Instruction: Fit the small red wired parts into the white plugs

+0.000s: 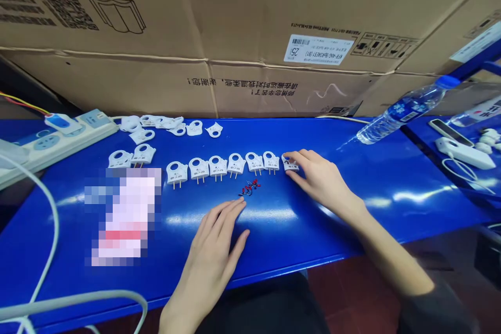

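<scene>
My right hand (323, 180) has its thumb and index finger closed on a white plug shell (290, 164) at the right end of a row, partly hidden by the fingers. Left of it in the row stand several white plug shells with ring-shaped tops and metal pins, among them one plug shell (236, 165) near the middle. In front of the row lies a small pile of red and black parts (249, 187), too small to name for certain. My left hand (217, 245) rests on the blue table (305, 235), fingers stretched out and thumb apart, fingertips close to that pile and holding nothing.
More white ring-topped pieces (194, 128) lie at the back left, near a power strip (55, 143). A blurred-out pink and white item (131, 214) is on the left. White cables (52, 209) cross the left edge. Behind stands a large cardboard box (242, 78); a water bottle (407, 109) is at the right.
</scene>
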A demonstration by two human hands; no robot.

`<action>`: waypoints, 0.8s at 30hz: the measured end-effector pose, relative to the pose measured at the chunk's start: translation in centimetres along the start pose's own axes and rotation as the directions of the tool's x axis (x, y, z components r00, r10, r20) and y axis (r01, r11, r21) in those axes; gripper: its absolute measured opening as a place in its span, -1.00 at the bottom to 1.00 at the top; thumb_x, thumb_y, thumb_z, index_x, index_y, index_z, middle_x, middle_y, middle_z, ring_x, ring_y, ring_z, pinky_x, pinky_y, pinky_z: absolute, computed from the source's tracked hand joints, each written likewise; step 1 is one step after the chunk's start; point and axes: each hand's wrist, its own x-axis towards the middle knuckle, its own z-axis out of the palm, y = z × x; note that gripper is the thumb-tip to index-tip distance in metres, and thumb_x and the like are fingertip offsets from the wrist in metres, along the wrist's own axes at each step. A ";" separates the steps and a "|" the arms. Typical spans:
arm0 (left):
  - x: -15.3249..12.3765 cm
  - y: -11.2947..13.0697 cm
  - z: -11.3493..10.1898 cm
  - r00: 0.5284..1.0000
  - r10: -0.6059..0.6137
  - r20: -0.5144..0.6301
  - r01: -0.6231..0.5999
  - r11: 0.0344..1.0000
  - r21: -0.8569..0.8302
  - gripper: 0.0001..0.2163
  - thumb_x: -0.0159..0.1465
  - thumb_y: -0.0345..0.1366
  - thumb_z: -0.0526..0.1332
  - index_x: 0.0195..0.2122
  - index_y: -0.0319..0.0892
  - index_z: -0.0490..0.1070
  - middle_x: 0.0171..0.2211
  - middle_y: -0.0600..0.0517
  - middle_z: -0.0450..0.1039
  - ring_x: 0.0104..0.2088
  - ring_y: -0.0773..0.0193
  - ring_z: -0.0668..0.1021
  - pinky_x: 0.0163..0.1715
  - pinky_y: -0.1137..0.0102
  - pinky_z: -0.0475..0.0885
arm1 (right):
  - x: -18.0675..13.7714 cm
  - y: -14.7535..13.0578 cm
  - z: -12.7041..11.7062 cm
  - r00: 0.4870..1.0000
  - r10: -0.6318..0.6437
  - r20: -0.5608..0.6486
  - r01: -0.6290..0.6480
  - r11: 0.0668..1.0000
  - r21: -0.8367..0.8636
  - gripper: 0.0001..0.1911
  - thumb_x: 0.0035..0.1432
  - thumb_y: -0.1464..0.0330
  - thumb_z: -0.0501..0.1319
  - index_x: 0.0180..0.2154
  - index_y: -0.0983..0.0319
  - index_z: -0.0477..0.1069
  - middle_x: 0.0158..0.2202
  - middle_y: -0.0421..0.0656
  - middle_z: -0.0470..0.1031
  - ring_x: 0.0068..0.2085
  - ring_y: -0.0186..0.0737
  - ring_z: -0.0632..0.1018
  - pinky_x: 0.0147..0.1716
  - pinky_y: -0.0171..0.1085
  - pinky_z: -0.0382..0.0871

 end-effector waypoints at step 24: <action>0.1 -0.1 0.3 0.999 0.020 -0.026 -0.019 0.999 0.027 -0.56 0.50 -0.16 0.11 0.38 0.01 0.17 0.28 -0.06 0.42 0.29 0.05 0.44 0.23 0.03 0.47 | 0.4 -0.6 1.1 0.992 -0.033 -0.123 0.049 0.990 0.131 -0.62 0.42 0.29 0.18 0.21 0.17 0.39 0.04 0.00 0.57 0.02 0.10 0.55 -0.03 0.05 0.51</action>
